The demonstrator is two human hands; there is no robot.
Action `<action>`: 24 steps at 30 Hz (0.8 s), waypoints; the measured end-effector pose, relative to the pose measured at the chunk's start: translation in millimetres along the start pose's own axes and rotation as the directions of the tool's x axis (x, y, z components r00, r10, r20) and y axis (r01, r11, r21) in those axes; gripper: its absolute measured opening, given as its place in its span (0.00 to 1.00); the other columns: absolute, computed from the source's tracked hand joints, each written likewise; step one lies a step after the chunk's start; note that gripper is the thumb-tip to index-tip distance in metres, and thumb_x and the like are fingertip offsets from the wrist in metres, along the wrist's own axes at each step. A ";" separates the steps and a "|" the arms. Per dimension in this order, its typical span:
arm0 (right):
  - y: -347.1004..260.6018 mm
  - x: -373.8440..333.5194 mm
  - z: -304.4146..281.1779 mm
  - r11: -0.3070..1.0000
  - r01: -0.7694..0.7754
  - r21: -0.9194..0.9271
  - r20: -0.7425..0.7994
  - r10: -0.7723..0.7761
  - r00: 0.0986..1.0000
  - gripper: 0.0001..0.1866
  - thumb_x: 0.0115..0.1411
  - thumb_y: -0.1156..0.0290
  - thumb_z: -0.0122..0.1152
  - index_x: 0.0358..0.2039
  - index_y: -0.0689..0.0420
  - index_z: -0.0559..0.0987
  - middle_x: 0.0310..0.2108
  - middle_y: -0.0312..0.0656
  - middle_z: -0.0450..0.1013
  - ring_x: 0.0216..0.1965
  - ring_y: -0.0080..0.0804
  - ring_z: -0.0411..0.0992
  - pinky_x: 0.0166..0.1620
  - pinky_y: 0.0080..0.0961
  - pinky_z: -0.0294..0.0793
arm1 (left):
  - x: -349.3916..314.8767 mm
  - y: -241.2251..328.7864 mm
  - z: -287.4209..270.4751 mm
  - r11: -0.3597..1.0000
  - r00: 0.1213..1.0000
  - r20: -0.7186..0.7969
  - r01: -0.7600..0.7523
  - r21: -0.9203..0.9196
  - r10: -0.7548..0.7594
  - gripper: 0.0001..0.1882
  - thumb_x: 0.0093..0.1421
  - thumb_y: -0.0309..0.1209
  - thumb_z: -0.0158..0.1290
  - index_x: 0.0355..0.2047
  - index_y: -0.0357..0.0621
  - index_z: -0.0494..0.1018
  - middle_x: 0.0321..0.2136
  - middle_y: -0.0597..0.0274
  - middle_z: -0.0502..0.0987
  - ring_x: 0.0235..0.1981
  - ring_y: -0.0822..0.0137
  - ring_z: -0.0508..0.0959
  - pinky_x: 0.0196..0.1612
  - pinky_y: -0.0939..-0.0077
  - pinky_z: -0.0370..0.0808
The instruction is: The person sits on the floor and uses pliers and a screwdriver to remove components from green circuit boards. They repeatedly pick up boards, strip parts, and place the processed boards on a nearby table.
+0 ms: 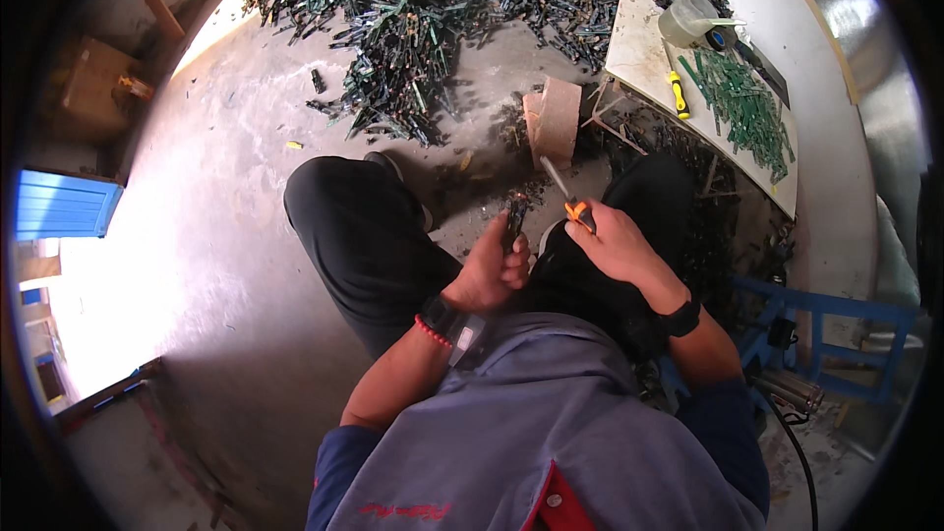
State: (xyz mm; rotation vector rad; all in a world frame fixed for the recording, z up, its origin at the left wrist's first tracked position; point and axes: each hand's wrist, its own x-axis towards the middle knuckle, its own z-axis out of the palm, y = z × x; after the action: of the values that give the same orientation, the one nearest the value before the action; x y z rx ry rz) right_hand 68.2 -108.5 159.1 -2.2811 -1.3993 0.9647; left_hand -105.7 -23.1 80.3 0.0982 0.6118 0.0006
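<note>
My left hand [489,264] is closed around a small black strip-like part [515,214], which points up out of the fist between my knees. In my right hand [621,244] is a screwdriver [580,213] with an orange and black handle. Its metal shaft slants up and to the left, apart from the black part. Just beyond the shaft's tip stands a pinkish-brown block [559,124] on the floor. Small dark scraps lie around the block and below the black part.
A big heap of dark strip-like parts [413,34] covers the far floor. At right, a low white board [639,34] carries green strips [742,118], a yellow-black screwdriver [678,95] and a clear plastic cup [685,20]. A blue frame [846,307] stands by my right elbow.
</note>
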 end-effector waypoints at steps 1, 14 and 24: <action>1.2 -4.5 2.2 0.995 0.035 -0.098 -0.042 -0.039 0.998 0.12 0.56 0.67 0.55 0.34 0.62 0.70 0.29 0.49 0.73 0.33 0.52 0.71 0.35 0.42 0.70 | 0.5 -0.1 -0.4 1.000 1.000 -0.007 0.002 -0.001 -0.002 0.27 0.64 0.57 0.30 0.18 0.51 0.58 0.10 0.75 0.50 0.11 0.77 0.46 0.15 0.81 0.45; -3.4 -23.6 4.4 0.814 0.104 -0.571 -0.081 -0.183 0.980 0.08 0.51 0.76 0.52 0.32 0.62 0.71 0.31 0.48 0.70 0.38 0.44 0.70 0.38 0.38 0.71 | 5.4 -2.7 -4.8 0.999 0.999 -0.043 -0.029 0.042 0.031 0.26 0.63 0.57 0.33 0.20 0.50 0.59 0.11 0.76 0.48 0.11 0.78 0.45 0.15 0.81 0.45; 1.1 -15.4 7.9 0.818 0.088 -0.568 0.023 -0.091 0.996 0.09 0.51 0.72 0.55 0.30 0.64 0.71 0.30 0.52 0.71 0.35 0.48 0.71 0.39 0.41 0.69 | 9.2 -14.5 -1.5 0.885 0.897 -0.293 -0.190 0.424 0.332 0.28 0.62 0.58 0.34 0.20 0.47 0.62 0.10 0.76 0.52 0.09 0.80 0.49 0.13 0.82 0.45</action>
State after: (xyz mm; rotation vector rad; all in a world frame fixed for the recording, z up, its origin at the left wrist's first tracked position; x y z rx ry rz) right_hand 59.0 -123.2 158.6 -2.5741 -1.9868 0.5493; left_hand -99.5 -37.1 72.5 0.5789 0.9573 0.1693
